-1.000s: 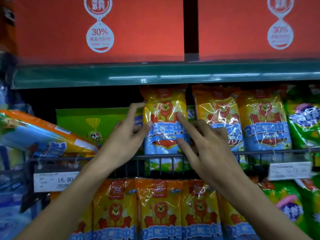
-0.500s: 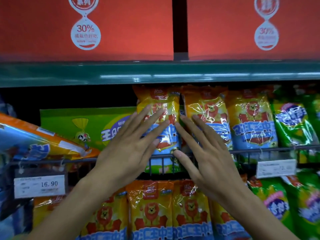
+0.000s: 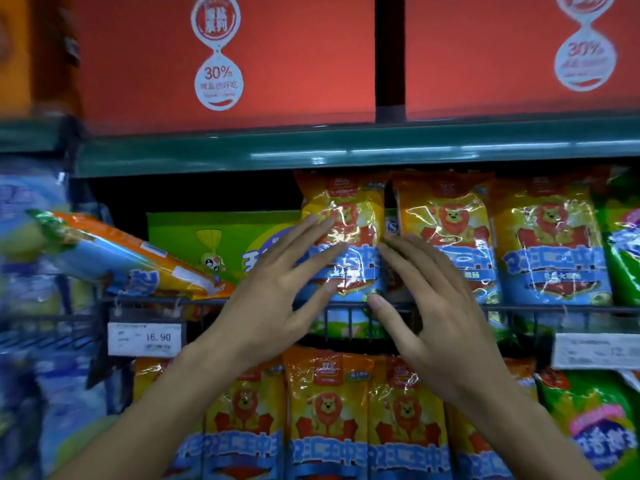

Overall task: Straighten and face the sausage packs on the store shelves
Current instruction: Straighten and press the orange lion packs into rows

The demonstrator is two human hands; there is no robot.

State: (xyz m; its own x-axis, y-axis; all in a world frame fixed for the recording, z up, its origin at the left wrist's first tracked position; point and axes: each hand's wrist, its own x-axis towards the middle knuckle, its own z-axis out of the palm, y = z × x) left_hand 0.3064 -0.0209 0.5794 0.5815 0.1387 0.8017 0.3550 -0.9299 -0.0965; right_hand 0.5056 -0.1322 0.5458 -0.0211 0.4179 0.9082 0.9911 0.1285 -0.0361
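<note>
Two flat, spread hands, left grip (image 3: 277, 292) and right grip (image 3: 440, 306), flank the upright sausage pack (image 3: 346, 230).

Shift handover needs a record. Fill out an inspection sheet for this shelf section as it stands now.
Surface: wire-fronted middle shelf below a green shelf edge; another row underneath.
Job's things: three orange lion sausage packs stand upright, faces forward; the leftmost pack sits between both hands. More lion packs in the lower row.
Clutter: an orange-and-blue pack lies tilted across the left; a green box behind it; green packs at right.
Grippers: left hand and right hand, fingers straight, flat at the leftmost pack's front.
Cables: nothing seen.
Surroundings: red cartons above; price tag reading 16.90.
</note>
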